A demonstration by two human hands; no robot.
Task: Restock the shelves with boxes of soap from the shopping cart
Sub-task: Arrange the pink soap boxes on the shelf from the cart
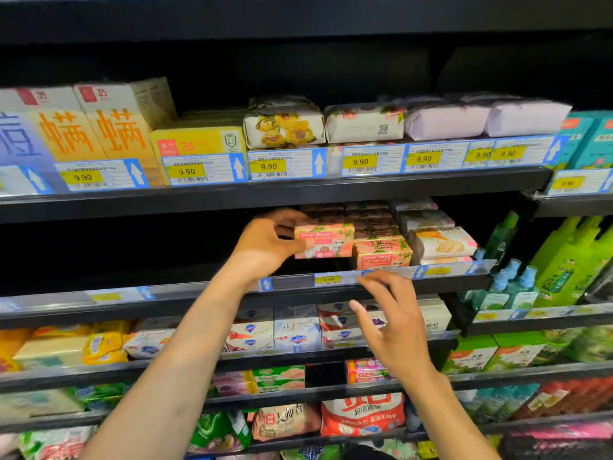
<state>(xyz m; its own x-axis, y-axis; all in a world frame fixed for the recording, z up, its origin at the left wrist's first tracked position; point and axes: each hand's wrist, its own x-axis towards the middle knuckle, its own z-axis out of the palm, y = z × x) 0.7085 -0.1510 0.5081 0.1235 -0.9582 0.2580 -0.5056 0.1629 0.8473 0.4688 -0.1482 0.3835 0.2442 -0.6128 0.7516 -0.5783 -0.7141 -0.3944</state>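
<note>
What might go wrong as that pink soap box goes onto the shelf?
The left hand pinches the pink box only by its end, off the shelf, so it could slip and fall. Pushed in carelessly, it may knock the Goat Soap stack beside it. The right hand hangs open below, not supporting anything.

The second shelf point(199, 295), a black board with a clear price rail, carries a stack of pink Goat Soap boxes point(381, 252) on its right part. Just right of that stack lie pale wrapped soaps point(442, 242). Left of the stack the board lies dark.
</note>
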